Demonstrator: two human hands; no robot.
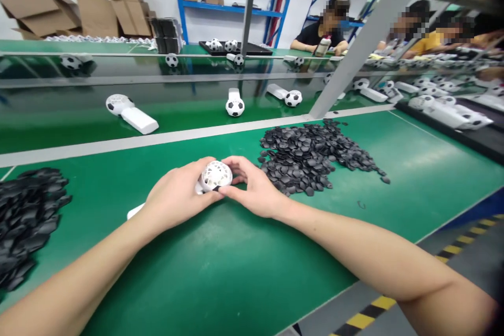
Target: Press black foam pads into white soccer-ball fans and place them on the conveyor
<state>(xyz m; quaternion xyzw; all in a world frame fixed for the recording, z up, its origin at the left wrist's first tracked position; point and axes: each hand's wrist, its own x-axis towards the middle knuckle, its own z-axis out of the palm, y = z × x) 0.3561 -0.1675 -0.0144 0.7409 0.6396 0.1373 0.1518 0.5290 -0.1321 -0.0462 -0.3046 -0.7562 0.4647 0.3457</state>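
Note:
Between my hands, above the green table [220, 268], is a white ball-shaped part [217, 174] with an openwork face turned up. My left hand [177, 194] wraps round its left side, and a white handle sticks out behind that wrist. Fingers and thumb of my right hand [254, 186] close on the ball's right side. A small black piece [216, 188] shows at its lower edge, by both thumb tips. To the right lies a pile of black pieces [303, 155]; another black pile [29, 220] lies at the far left.
Beyond a pale rail [177, 135], white pieces with football-patterned heads [235, 106] lie on a green belt [189, 110]. A slanted metal post [354, 47] rises behind the right pile. A black tray [464, 134] of similar pieces is at right. People [325, 31] sit across.

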